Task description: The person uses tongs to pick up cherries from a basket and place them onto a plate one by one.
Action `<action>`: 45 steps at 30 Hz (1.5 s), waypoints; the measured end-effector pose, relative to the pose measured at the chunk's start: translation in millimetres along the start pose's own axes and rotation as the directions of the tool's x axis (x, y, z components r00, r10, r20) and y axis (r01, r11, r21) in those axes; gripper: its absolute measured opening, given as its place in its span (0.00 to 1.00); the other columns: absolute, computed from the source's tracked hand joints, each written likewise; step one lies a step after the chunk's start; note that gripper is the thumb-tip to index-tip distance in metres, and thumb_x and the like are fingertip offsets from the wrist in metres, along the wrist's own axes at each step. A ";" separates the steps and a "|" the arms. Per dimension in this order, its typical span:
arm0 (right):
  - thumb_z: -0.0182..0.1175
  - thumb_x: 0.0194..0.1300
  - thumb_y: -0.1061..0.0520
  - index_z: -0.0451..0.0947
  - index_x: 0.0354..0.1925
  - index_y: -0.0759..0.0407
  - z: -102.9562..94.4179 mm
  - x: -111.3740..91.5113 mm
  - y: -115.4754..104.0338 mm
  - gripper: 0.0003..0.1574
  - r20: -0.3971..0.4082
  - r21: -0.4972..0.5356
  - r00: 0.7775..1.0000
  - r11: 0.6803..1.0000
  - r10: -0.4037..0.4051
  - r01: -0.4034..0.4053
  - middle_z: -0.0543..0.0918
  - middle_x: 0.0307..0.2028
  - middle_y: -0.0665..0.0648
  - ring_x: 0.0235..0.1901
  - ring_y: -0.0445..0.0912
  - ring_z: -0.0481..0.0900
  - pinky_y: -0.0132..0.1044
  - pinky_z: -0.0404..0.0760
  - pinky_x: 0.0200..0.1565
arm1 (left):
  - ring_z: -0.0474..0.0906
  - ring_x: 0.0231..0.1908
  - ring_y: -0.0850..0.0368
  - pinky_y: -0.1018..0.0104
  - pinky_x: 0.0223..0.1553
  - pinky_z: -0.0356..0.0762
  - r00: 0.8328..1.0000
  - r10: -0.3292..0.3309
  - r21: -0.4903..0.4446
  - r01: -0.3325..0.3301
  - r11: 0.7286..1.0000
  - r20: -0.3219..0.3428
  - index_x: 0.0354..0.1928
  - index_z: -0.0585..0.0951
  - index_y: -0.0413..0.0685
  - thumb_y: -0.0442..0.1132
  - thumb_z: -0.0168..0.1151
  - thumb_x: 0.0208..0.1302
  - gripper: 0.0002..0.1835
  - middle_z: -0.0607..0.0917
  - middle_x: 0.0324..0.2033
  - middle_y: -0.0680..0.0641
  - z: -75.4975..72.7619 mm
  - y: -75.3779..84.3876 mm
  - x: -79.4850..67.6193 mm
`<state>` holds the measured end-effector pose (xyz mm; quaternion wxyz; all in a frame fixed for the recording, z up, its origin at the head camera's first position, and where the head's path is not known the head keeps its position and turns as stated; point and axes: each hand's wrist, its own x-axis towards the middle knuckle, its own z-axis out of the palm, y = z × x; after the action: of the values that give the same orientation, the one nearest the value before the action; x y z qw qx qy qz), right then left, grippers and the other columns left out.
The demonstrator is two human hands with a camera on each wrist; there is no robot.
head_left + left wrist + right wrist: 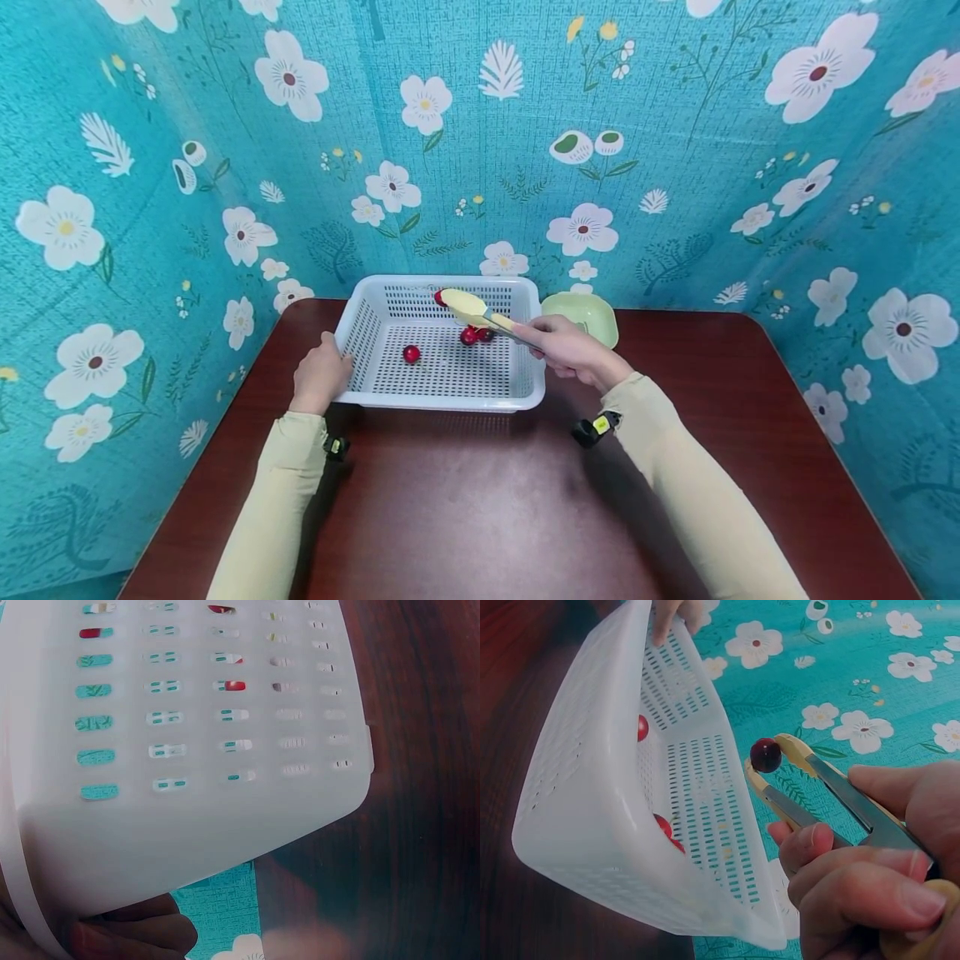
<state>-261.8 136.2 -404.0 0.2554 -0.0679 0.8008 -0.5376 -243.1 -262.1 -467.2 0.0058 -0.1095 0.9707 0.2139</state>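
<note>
My left hand [321, 373] grips the left rim of a white perforated plastic basket [435, 403], with its fingers at the edge. In my right hand [566, 346] are metal tongs with pale yellow tips [465, 306], reaching over the basket from its right side. Between those tips a dark red cherry [766, 756] is pinched, seen most plainly in the right wrist view. Inside the basket, one cherry [412, 354] lies left of the middle and a small cluster of cherries [469, 336] sits further right, partly behind the tongs.
A light green bowl [602, 321] stands just right of the basket, partly hidden by my right hand. The dark red-brown table [480, 500] reaches back to a teal floral curtain [465, 192]. Each wrist carries a small black camera.
</note>
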 end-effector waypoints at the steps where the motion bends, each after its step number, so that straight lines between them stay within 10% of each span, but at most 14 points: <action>1: 0.54 0.78 0.38 0.77 0.48 0.61 -1.2 -1.2 1.1 0.27 -0.004 0.004 1.000 1.000 0.001 -0.001 0.67 0.25 0.53 0.13 0.42 0.57 0.33 0.58 0.17 | 0.85 0.35 0.35 0.39 0.38 0.84 1.000 0.001 0.000 -0.001 1.000 0.003 0.59 0.65 0.29 0.40 0.56 0.74 0.23 0.82 0.42 0.27 -0.1 0.5 -0.1; 45: 0.55 0.77 0.36 0.70 0.44 0.63 -57.7 -45.8 37.4 0.30 -0.110 0.072 0.994 0.997 -0.020 0.028 0.69 0.26 0.53 0.12 0.41 0.56 0.32 0.57 0.16 | 0.85 0.34 0.36 0.41 0.36 0.82 1.000 0.000 0.012 0.001 1.000 -0.010 0.61 0.65 0.28 0.41 0.55 0.75 0.24 0.82 0.42 0.27 2.5 -3.4 5.1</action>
<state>-244.1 216.9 -405.3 0.2070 -0.0383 0.7926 -0.5723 -247.5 -265.1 -471.1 0.0019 -0.1107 0.9720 0.2074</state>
